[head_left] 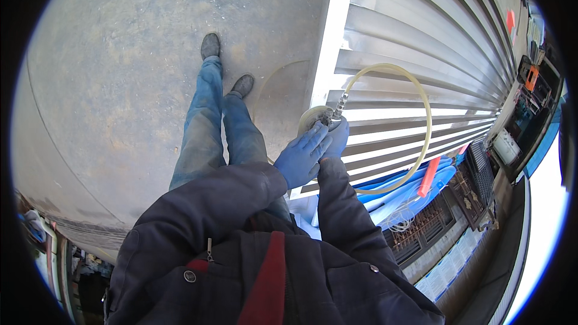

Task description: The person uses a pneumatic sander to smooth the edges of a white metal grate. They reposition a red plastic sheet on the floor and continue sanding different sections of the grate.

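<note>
Head | my right grip (339, 138) wraps the sander (327, 117); left grip (300, 159) lies over, closure I can't tell | likely weighty, stiff: hold body | hose (428, 114) leaves toward one o'clock

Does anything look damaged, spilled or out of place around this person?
Nothing looks clearly damaged or spilled. At the picture's lower right, a pale cord lies in a loose tangle by the blue sheets, which looks untidy. The yellowish hose from the round tool, by contrast, curves smoothly.
</note>
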{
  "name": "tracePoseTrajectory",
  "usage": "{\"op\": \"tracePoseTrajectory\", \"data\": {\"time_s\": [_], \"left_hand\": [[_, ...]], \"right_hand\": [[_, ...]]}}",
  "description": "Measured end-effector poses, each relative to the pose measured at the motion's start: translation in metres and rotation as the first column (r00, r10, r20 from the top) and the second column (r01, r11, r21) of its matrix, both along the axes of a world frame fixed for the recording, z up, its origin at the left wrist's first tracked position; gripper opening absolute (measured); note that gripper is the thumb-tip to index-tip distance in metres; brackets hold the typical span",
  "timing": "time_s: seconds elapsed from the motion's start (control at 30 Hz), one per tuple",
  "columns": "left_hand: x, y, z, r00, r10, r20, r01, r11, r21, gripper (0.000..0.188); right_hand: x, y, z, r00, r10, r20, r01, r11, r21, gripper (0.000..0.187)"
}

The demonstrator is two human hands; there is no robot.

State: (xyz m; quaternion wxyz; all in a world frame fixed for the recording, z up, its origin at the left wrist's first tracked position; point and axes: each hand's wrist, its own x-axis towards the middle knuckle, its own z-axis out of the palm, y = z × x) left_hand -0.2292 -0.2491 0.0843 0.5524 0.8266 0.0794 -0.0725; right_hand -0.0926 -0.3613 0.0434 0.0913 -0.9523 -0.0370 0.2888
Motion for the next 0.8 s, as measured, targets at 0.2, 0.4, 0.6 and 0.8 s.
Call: {"op": "tracePoseTrajectory", "data": {"time_s": [0.2, 0.4, 0.6, 0.8], "left_hand": [[0.025, 0.013, -0.003, 0.984, 0.153, 0.093, -0.155, 0.988, 0.021, 0.076], [0.028, 0.016, 0.003, 0.998, 0.069, -0.001, -0.069, 0.997, -0.020, 0.075], [0.029, 0.016, -0.005, 0.990, 0.130, 0.054, -0.129, 0.991, -0.031, 0.071], [0.028, 0.026, 0.009, 0.998, 0.064, 0.014, -0.063, 0.996, -0.057, 0.080]], "right_hand": [[0.026, 0.021, -0.001, 0.997, 0.044, 0.063, -0.049, 0.996, 0.073, 0.057], [0.029, 0.024, 0.003, 0.995, 0.033, -0.095, -0.046, 0.989, -0.138, 0.055], [0.032, 0.023, -0.001, 0.990, 0.120, 0.071, -0.119, 0.993, -0.021, 0.055], [0.020, 0.024, 0.005, 0.999, 0.012, 0.032, -0.011, 0.999, -0.044, 0.060]]}}
